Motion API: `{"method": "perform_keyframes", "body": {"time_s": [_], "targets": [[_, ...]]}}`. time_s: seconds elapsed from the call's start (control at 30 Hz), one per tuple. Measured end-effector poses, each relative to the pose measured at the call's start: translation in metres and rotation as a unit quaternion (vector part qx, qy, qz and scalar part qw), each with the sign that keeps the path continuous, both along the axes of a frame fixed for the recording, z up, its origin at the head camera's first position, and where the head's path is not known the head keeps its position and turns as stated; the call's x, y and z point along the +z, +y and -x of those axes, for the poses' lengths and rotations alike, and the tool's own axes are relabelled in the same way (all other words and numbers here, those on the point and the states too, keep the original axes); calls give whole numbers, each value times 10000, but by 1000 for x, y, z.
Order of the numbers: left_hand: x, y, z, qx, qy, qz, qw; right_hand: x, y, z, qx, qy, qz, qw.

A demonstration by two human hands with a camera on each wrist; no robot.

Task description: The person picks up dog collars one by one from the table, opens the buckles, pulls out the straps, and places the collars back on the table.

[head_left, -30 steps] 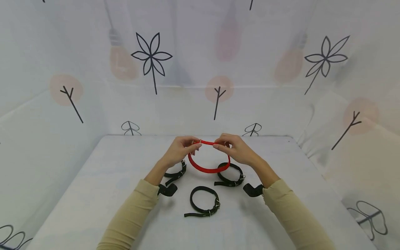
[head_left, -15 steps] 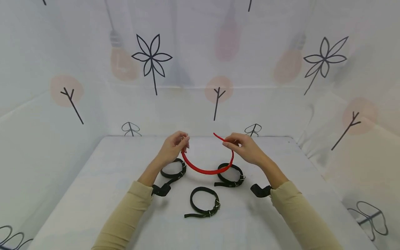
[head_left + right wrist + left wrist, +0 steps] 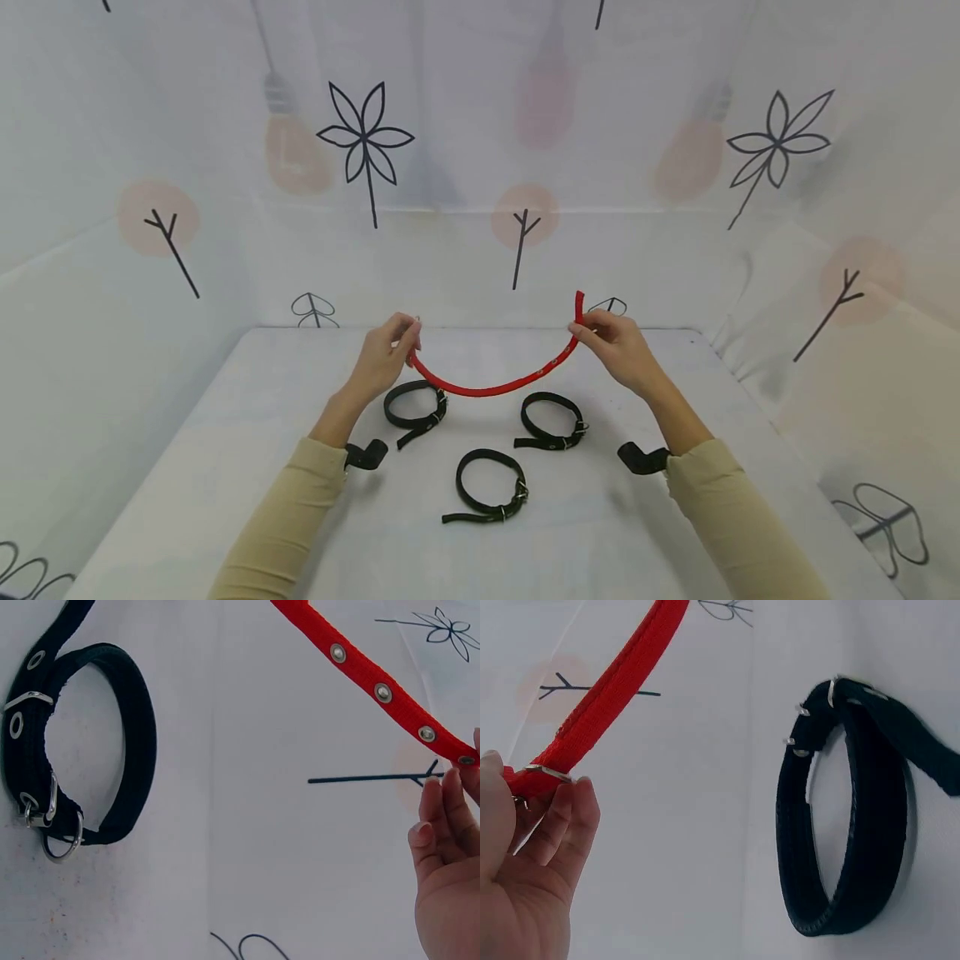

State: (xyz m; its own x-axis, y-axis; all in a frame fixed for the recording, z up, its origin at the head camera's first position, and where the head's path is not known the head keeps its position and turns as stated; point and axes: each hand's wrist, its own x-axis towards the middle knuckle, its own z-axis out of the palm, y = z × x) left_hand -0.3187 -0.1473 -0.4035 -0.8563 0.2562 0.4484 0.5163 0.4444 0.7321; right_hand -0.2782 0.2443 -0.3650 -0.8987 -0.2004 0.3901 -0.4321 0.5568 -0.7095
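A red pet collar (image 3: 480, 391) hangs in a wide, shallow curve between my two hands, above the table. My left hand (image 3: 381, 357) pinches its buckle end; in the left wrist view a metal loop shows on the red strap (image 3: 585, 727) right at the fingertips. At the other end, my right hand (image 3: 617, 348) pinches the strap near its tip, which sticks up past the fingers. The right wrist view shows metal eyelets along this part of the red strap (image 3: 382, 693).
Three black collars, each buckled into a ring, lie on the white table (image 3: 585, 533): a left one (image 3: 411, 402), a right one (image 3: 553, 419) and a front one (image 3: 489, 486). A patterned cloth (image 3: 450, 258) stands behind and around the sides.
Both hands have moved apart, left hand leftward and right hand rightward. The red collar has gone from a nearly closed loop to an open, shallow curve. The black collars have stayed put.
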Motion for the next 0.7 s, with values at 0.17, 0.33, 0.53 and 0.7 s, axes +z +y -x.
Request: {"method": "perform_keyframes", "body": {"time_s": [0.17, 0.33, 0.53, 0.7], "targets": [[-3, -6, 2, 228, 41, 30, 9997, 2, 2, -3, -279, -65, 337, 9990], [-9, -13, 2, 484, 107, 65, 9988, 16, -4, -15, -324, -195, 732, 9966], [-12, -19, 3, 617, -36, -128, 9980, 11, 3, -10, -358, -186, 1217, 9918], [-16, -24, 4, 620, -403, -256, 9969, -10, 16, 5, -563, -390, 1602, 9847]]}}
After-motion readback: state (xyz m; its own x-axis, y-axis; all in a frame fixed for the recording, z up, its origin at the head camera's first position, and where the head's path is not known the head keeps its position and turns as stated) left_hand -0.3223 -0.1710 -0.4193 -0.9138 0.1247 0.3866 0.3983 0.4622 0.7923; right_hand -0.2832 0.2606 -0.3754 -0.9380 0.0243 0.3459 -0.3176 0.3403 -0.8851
